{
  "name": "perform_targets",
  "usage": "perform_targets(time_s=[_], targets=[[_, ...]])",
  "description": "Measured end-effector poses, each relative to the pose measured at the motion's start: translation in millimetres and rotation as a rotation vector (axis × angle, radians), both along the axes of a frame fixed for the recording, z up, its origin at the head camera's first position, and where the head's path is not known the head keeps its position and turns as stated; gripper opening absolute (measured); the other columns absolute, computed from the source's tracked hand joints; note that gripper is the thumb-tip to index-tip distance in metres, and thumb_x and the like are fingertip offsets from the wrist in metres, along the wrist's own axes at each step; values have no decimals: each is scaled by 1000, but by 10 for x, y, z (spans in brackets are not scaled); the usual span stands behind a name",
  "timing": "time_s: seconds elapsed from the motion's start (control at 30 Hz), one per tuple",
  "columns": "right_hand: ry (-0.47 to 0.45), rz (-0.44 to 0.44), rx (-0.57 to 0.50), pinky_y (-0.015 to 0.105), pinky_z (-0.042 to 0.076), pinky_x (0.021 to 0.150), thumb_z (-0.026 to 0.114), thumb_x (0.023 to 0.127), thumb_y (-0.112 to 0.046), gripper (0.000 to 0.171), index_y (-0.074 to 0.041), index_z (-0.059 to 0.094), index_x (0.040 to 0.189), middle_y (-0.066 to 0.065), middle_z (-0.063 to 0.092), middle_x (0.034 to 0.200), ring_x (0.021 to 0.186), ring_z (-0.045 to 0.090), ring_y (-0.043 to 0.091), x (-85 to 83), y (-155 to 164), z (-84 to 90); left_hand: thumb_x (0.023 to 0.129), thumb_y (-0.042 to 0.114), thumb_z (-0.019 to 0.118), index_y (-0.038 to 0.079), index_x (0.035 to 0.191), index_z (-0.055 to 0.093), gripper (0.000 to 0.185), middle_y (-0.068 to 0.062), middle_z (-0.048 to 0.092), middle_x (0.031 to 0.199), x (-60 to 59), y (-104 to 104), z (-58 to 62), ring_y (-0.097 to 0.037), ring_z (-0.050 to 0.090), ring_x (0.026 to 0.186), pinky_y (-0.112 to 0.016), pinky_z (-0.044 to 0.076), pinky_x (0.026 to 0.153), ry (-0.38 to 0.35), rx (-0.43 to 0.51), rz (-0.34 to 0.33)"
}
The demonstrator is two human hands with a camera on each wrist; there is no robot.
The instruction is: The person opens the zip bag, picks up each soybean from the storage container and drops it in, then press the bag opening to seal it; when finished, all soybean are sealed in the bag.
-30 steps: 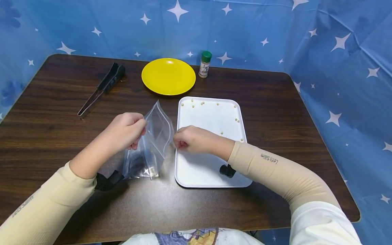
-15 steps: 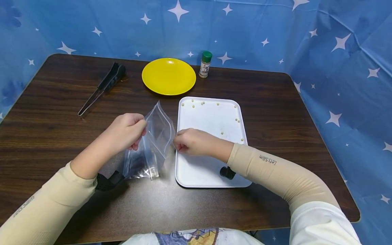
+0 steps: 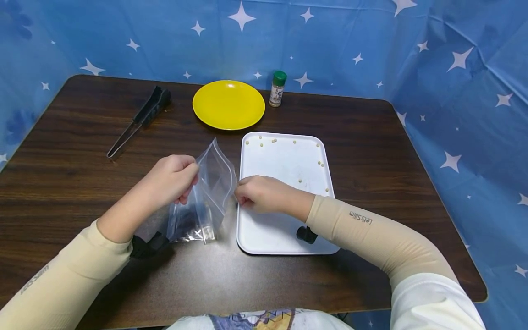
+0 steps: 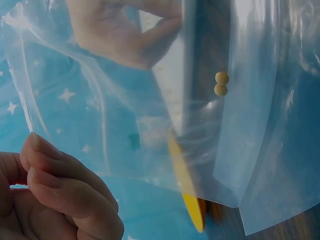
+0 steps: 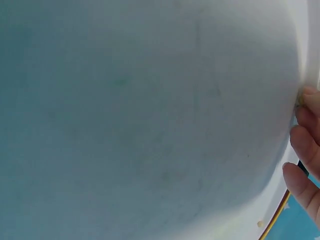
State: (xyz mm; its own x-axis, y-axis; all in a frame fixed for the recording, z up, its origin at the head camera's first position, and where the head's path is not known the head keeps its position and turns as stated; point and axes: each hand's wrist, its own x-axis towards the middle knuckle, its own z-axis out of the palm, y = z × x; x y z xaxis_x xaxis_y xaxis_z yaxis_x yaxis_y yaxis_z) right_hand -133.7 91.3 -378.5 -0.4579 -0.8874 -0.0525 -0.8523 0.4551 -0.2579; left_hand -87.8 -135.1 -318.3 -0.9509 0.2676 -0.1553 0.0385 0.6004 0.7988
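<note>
Dark wood table (image 3: 371,137), crinkled clear bag (image 3: 206,192)

Bright, even overhead light; head view sharp, right wrist view perhaps defocused.

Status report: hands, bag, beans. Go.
Left hand pinches the clear bag open. Right hand curled at tray edge. Beans scattered on tray.

The bag (image 3: 208,190) is thin clear plastic film, glossy and creased, and the white tray (image 3: 288,160) beside it looks like smooth, matt plastic. The table (image 3: 371,137) has a dark wood-grain surface with a soft sheen, and near its far edge stands a glossy yellow plate (image 3: 228,104). The backdrop (image 3: 371,46) behind is wrinkled blue sheeting with printed white stars.
</note>
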Motion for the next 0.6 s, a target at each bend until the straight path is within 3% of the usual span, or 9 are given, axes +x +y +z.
perform_targets(time_s=[0.27, 0.47, 0.6], targets=[[-5, -16, -80, 20, 41, 61, 65, 79, 2, 13, -11, 61, 76, -2, 54, 74, 68, 49, 11, -57, 57, 182, 91, 13, 31, 0, 74, 51, 29, -10, 49, 51, 5, 1, 1, -31, 55, 47, -37, 48, 44, 5, -5, 1], [-6, -58, -229, 22, 44, 66, 64, 82, 0, 12, -10, 61, 77, 0, 55, 77, 72, 52, 14, -201, 100, 546, 90, 13, 31, 0, 74, 51, 28, -10, 49, 50, 8, 4, -2, -29, 54, 46, -37, 48, 44, 10, 1, 7], [0, -40, -350, 23, 47, 69, 65, 83, -2, 9, -9, 62, 79, 0, 56, 79, 76, 54, 14, -247, 54, 808, 89, 12, 32, 0, 73, 51, 27, -10, 49, 51, 8, 12, -11, -28, 54, 45, -38, 49, 45, 8, 12, 10]])
